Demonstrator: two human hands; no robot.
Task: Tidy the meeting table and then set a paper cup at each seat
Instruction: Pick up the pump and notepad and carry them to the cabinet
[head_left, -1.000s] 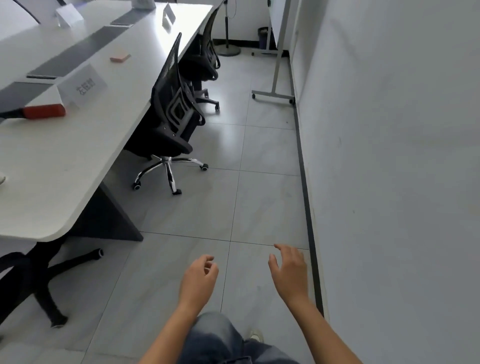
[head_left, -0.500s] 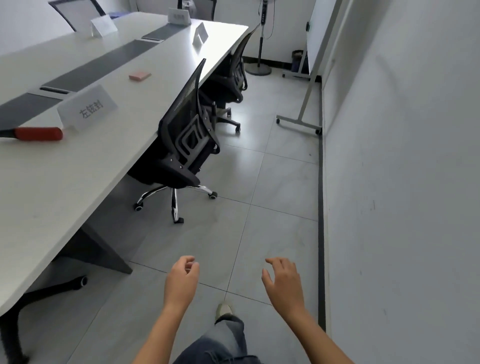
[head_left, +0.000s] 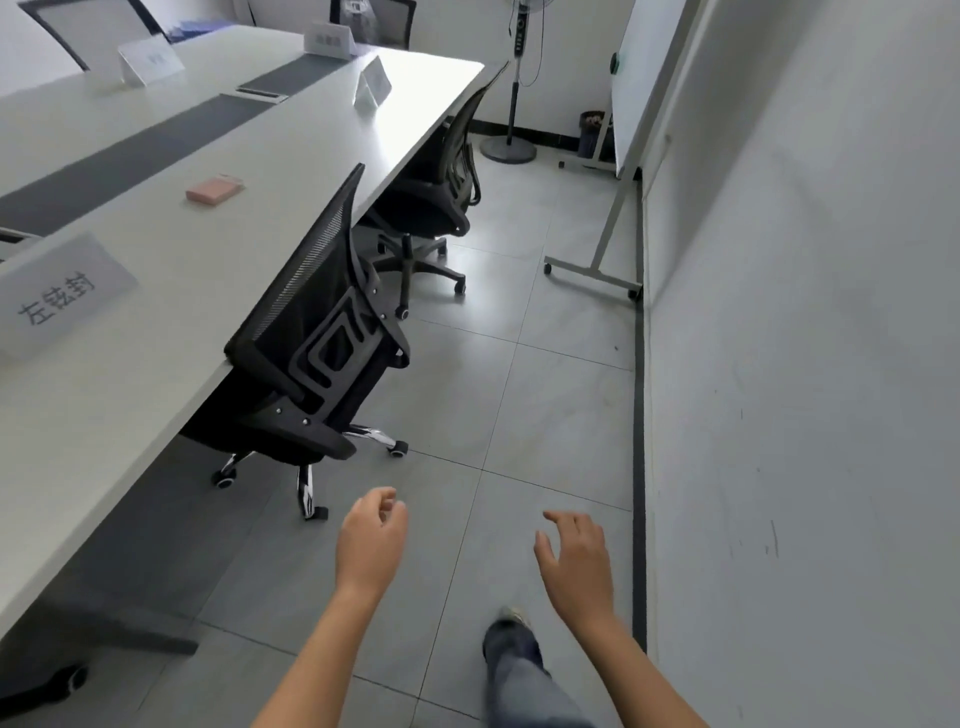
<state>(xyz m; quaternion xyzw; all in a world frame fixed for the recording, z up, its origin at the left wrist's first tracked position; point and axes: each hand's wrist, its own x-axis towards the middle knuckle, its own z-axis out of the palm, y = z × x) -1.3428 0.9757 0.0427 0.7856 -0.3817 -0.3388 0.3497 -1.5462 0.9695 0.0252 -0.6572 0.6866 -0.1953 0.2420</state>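
Since the earlier frames the view has been carried forward along the meeting table (head_left: 130, 395). The red-handled item at its left has passed out of frame. The printed name card (head_left: 57, 296) has slid toward the left border.

- Left hand (head_left: 371, 540): held low over the floor tiles (head_left: 545, 389), back of hand up, fingers loosely curled inward. Nothing is held and nothing touched.
- Right hand (head_left: 574, 558): held beside it, well apart, fingers spread and relaxed, thumb out. Nothing is held and nothing touched.
- Meeting table: seen to the left, its long aisle-side edge running away to a far corner.
- On the table: a pink pad (head_left: 214, 189) lies between the dark centre strip (head_left: 104, 166) and the aisle-side edge. A tent card (head_left: 372, 88) stands near the far corner.
- Chairs: a black mesh chair (head_left: 311, 353) is tucked under the aisle-side edge. A second chair (head_left: 441, 176) is tucked in near the far corner.
- Elsewhere: a trouser leg and shoe (head_left: 511, 621) are seen between the forearms. A standing fan (head_left: 511, 104) and a wheeled whiteboard (head_left: 649, 67) stand past the table's far end, by the right wall (head_left: 805, 364).
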